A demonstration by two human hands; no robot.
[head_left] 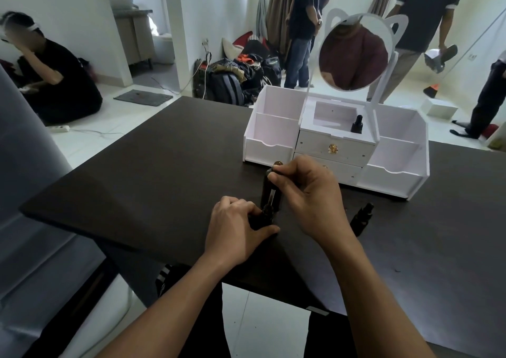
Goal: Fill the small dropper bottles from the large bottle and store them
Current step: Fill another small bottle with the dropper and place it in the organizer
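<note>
Head view: the left hand (235,220) rests on the table (164,166) with fingers and thumb curled round a small dropper bottle (265,215), which stands upright on the surface. Only the neck and a part of the dark body show between the fingers.

The right hand (309,193) is raised just beyond and to the right of the left hand. Its thumb and fingertips pinch the dark top of a dropper (271,173). The glass pipette (272,196) hangs down from that pinch, its tip at the mouth of the held bottle. Whether the tip is inside the neck cannot be told.

Directly behind the pipette, on the far side of the left hand, stands the large bottle (266,189), dark and upright. Its top is partly hidden by the right fingertips.

To the right of the right wrist a second dropper bottle (362,218) sits on the table with its cap on, apart from both hands.

Beyond the right hand stands a white organiser (394,171) with open side compartments and two middle drawers, the upper one with a gold knob (332,147). A third dropper bottle (357,124) stands upright with its cap on in the organiser's upper middle tray, at its right front corner. A round mirror (353,53) rises above that tray
</note>
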